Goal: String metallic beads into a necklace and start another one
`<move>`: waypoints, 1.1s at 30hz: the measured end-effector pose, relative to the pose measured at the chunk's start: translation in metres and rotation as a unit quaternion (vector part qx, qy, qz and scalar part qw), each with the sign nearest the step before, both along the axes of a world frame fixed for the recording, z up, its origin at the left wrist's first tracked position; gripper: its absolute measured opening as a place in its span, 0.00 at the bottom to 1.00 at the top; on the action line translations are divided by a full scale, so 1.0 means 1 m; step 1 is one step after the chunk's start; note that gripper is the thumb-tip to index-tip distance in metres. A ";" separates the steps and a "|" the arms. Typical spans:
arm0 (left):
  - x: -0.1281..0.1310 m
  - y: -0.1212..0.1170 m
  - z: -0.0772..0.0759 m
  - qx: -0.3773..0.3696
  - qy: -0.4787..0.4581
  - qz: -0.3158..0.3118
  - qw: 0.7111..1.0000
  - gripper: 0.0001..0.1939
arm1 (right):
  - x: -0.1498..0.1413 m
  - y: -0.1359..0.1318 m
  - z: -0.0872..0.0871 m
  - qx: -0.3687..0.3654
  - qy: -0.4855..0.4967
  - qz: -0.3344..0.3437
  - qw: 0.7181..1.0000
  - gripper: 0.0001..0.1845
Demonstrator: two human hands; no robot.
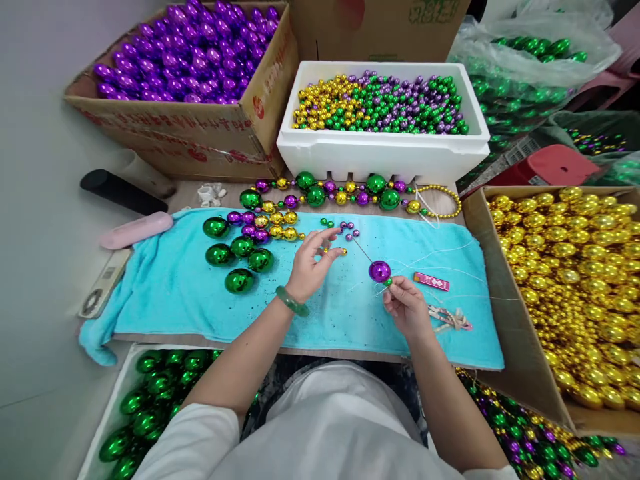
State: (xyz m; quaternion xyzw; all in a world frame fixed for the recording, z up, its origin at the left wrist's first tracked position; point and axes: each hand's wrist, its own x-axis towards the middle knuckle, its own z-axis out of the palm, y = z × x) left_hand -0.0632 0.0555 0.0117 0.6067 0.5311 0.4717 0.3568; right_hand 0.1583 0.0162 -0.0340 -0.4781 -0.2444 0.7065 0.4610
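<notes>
Purple ball [380, 271] on a needle [363, 248] hung over the desk's [186, 193] right half, between front and back edges; a dipped tip could have let it slide off. The right hand [409, 303] pinched just below it; the left hand [309, 265], half open, arched beside small purple beads [356, 233].

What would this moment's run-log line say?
left hand: open, near small purple beads | right hand: holding needle with purple ball, green bead | surface: blue towel

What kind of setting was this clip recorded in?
Probably a small bead-stringing workspace, perhaps at home: a box of purple beads, a foam bin of mixed small beads, and finished-looking strands behind a blue towel.
</notes>
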 end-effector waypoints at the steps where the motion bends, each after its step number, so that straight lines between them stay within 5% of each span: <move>1: -0.001 0.006 -0.007 0.012 0.089 0.005 0.996 0.15 | 0.002 0.001 0.000 0.005 -0.002 -0.007 1.000 0.16; 5: 0.009 0.021 -0.032 0.016 0.371 -0.069 0.926 0.13 | 0.007 0.002 0.004 0.018 -0.013 -0.022 1.000 0.17; 8: 0.022 0.024 -0.046 0.009 0.444 -0.072 0.893 0.15 | 0.007 0.000 0.006 0.024 -0.023 -0.029 0.999 0.17; 10: 0.027 0.025 -0.050 0.000 0.435 -0.064 0.898 0.16 | 0.007 -0.002 0.007 0.025 -0.028 -0.032 0.999 0.16; 13: 0.026 0.025 -0.048 -0.017 0.297 -0.036 0.954 0.13 | 0.009 -0.004 0.007 0.029 -0.037 -0.047 0.998 0.15; 16: 0.018 0.026 -0.034 -0.108 -0.019 0.024 0.994 0.10 | 0.011 -0.007 0.010 0.044 -0.067 -0.065 0.995 0.14; 20: 0.003 0.025 -0.012 -0.236 -0.388 0.052 0.890 0.11 | 0.008 -0.010 0.012 0.062 -0.117 -0.055 0.990 0.12; 24: -0.003 0.019 -0.001 -0.260 -0.479 0.064 0.836 0.09 | 0.003 -0.011 0.012 0.076 -0.136 -0.045 0.987 0.11; 33: -0.005 0.015 0.002 -0.258 -0.529 0.072 0.805 0.07 | 0.000 -0.010 0.014 0.086 -0.151 -0.042 0.984 0.12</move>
